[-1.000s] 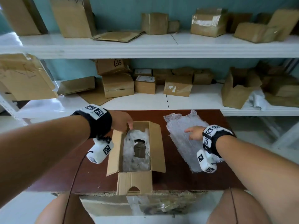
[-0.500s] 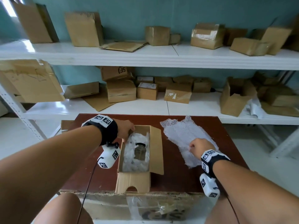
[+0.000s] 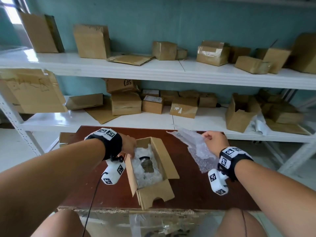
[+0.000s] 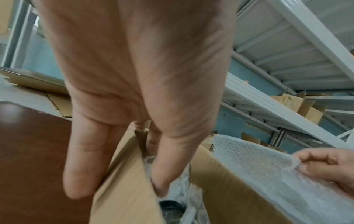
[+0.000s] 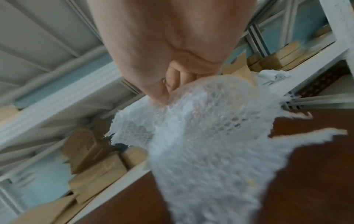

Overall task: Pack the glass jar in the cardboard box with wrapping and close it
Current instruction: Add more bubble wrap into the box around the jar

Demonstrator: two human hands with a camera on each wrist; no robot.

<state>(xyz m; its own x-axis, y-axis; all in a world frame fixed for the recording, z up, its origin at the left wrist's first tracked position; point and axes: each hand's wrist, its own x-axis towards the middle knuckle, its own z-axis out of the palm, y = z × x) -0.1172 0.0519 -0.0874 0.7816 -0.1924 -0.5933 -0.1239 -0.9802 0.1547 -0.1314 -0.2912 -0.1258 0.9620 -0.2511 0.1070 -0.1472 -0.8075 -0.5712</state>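
Note:
An open cardboard box (image 3: 168,165) stands on the dark brown table (image 3: 193,192). Inside it lies the glass jar (image 3: 147,165) with a dark lid (image 4: 170,205), bedded in clear wrapping (image 3: 148,178). My left hand (image 3: 132,150) holds the box's left wall near the far corner, thumb (image 4: 162,171) inside and fingers (image 4: 82,166) outside. To the right of the box, my right hand (image 3: 211,140) pinches a sheet of bubble wrap (image 3: 196,147) by its edge and holds it raised off the table. The wrap (image 5: 210,144) hangs down below the fingers (image 5: 159,92).
White metal shelves (image 3: 153,71) behind the table carry several cardboard boxes, one open (image 3: 239,113) at the right. The box's front flap (image 3: 154,196) hangs towards the table's front edge. A cardboard-and-plastic bundle (image 3: 145,223) lies below that edge, between my knees.
My right hand went from resting flat on the bubble wrap to pinching it and lifting it off the table. My left hand stayed at the box's left wall.

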